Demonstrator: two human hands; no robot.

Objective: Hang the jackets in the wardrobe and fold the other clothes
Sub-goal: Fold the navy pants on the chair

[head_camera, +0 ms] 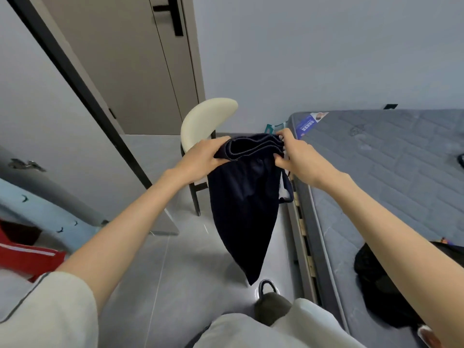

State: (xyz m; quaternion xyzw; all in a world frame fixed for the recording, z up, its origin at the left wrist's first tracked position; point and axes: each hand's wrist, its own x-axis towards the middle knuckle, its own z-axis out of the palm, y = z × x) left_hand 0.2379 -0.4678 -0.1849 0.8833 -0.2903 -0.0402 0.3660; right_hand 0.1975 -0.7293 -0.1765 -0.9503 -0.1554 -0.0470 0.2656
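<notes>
Here, left hand (200, 156) and right hand (296, 156), fingers pinching dark garment (243, 197) waistband, hanging above floor (175, 272).

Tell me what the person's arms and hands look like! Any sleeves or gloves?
No gloves: the left hand and right hand are bare, with no rings or watch showing. The forearms are bare. The left arm comes out of a short, off-white sleeve with a thin dark line along it.

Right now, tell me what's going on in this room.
A person holds a dark navy garment up by its top edge, left hand gripping one end, right hand pinching the other. It hangs free over the floor, in front of a cream chair, not yet folded. On the mattress lies black clothing.
</notes>
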